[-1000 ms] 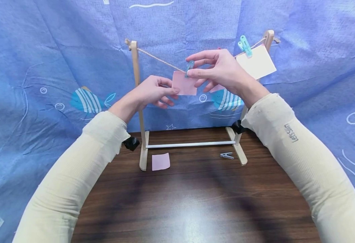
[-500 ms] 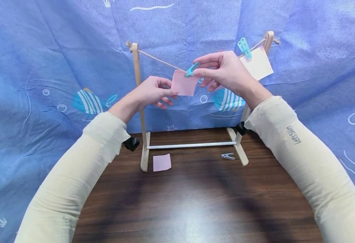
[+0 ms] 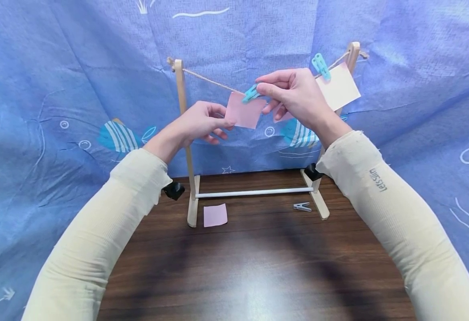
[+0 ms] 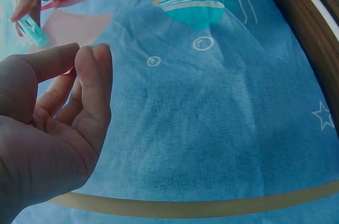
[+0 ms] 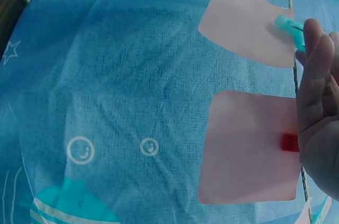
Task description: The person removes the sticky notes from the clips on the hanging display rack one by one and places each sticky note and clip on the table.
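My left hand (image 3: 204, 120) pinches the lower left corner of a pink paper note (image 3: 244, 115) between thumb and fingers. The note hangs at a tilt just under the twine line (image 3: 212, 81). At its top edge, my right hand (image 3: 294, 91) pinches the handle end of a turquoise clothespin (image 3: 250, 94). The pin's jaws lie over the note's edge at the twine, as the right wrist view also shows. Further along the twine hangs a second pink note (image 5: 249, 150) under a red clothespin (image 5: 290, 142), mostly hidden behind my right hand in the head view.
A pale note (image 3: 338, 87) hangs at the right end by another turquoise clothespin (image 3: 321, 67). Two wooden posts (image 3: 181, 87) hold the twine, joined below by a white bar (image 3: 254, 193). On the table lie a pink note (image 3: 215, 215) and a grey clothespin (image 3: 302, 207).
The turquoise clothespin has tipped from nearly upright to a slant, its handle end to the right. My right thumb has shifted up along it. The note's right side has turned slightly; my left hand stays put.
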Tool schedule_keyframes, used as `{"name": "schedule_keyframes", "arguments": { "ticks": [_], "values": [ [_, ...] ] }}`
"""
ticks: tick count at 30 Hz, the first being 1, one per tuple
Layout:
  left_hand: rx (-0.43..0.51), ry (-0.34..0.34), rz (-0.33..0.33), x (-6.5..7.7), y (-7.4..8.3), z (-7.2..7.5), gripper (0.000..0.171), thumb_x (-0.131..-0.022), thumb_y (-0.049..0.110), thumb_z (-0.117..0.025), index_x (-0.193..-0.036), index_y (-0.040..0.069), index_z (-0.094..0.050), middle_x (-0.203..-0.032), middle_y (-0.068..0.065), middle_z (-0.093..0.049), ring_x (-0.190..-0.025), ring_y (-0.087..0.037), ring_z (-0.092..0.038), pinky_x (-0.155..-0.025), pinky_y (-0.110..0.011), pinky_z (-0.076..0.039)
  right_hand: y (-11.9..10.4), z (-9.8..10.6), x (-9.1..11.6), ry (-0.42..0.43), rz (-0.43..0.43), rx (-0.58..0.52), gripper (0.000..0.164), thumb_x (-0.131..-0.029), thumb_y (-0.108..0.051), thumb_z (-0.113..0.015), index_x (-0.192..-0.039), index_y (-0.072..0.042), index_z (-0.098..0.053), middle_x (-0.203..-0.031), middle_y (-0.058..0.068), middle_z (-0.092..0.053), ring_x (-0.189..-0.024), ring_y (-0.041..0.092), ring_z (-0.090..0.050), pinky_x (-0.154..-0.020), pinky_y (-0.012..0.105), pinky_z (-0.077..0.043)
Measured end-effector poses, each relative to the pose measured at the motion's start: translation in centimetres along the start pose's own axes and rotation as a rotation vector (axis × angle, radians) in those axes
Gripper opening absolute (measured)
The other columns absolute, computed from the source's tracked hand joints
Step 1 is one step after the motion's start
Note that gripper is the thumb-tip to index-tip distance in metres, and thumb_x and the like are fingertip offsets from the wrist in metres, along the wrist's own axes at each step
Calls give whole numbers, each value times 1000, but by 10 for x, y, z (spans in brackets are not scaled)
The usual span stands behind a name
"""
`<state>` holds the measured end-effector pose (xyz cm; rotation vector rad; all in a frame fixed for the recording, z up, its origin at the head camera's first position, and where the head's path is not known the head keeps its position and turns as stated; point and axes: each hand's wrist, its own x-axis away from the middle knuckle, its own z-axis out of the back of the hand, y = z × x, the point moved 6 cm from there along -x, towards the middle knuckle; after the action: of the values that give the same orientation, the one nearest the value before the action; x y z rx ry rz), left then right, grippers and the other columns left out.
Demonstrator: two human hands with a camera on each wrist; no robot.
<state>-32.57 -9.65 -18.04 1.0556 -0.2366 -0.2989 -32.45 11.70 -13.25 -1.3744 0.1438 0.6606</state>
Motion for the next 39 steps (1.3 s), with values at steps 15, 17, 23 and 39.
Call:
{"name": "schedule_keyframes", "arguments": {
  "ticks": [15, 17, 23, 39],
  "values": [
    [4, 7, -12, 4, 0, 3, 25, -99, 24, -69, -117, 6, -67, -115, -12, -70, -86, -24, -71, -68, -31, -61, 8, 9, 3, 189, 52, -435, 26, -92, -10, -75, -111, 8, -72, -93, 20, -73, -71, 26, -75, -47, 33, -57],
    [10, 7, -9, 5, 0, 3, 26, -99, 25, -69, -117, 6, -67, -114, -12, -70, -87, -25, -71, -68, -30, -61, 9, 10, 5, 197, 48, -474, 26, -92, -9, -75, -111, 9, -71, -91, 20, -73, -71, 27, -75, -49, 36, -58],
    [10, 4, -19, 10, 2, 3, 27, -99, 28, -69, -116, 7, -69, -110, -10, -70, -88, -27, -71, -64, -27, -59, 8, 14, 10, 161, 55, -562, 28, -94, -6, -72, -115, 12, -67, -91, 22, -74, -72, 29, -75, -56, 40, -60],
    [-26, -61, -123, 43, -10, -10, 23, -95, 30, -75, -106, 10, -74, -92, -10, -63, -75, -24, -59, -60, -32, -55, 10, 19, 61, -139, 90, -353, 29, -99, 5, -60, -127, 4, -66, -119, 18, -70, -95, 30, -74, -57, 35, -61]
  ]
}}
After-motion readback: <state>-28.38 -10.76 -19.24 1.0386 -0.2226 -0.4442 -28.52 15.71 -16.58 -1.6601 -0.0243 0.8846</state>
